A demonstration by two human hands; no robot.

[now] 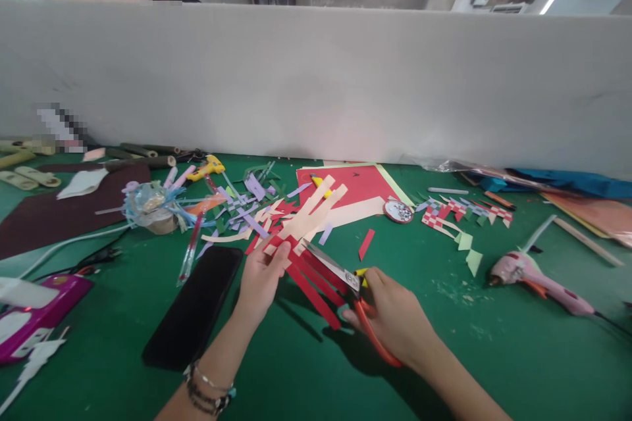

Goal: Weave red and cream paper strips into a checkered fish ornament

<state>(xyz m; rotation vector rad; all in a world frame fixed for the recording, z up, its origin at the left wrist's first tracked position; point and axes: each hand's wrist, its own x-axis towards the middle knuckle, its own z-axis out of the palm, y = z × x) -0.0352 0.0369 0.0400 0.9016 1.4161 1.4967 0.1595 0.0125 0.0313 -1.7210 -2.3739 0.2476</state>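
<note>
Between thumb and fingers, my left hand [265,273] pinches a piece of woven paper strips [316,210]. Its cream strips point away from me and its red strips trail toward my right hand. My right hand [390,309] grips a pair of scissors [363,296] with orange and yellow handles. The scissor blades lie along the woven part, close to my left fingertips; I cannot tell whether they touch a strip. Behind the weave lie a red paper sheet [363,179] and a small round dish [397,210] of tiny bits.
A black phone [195,309] lies left of my hands, beside a magenta power strip [54,316]. A pink glue gun [538,279] rests at right, a yellow glue gun [207,168] at back left. Paper scraps [251,210] litter the green table; a pale partition [316,79] stands behind.
</note>
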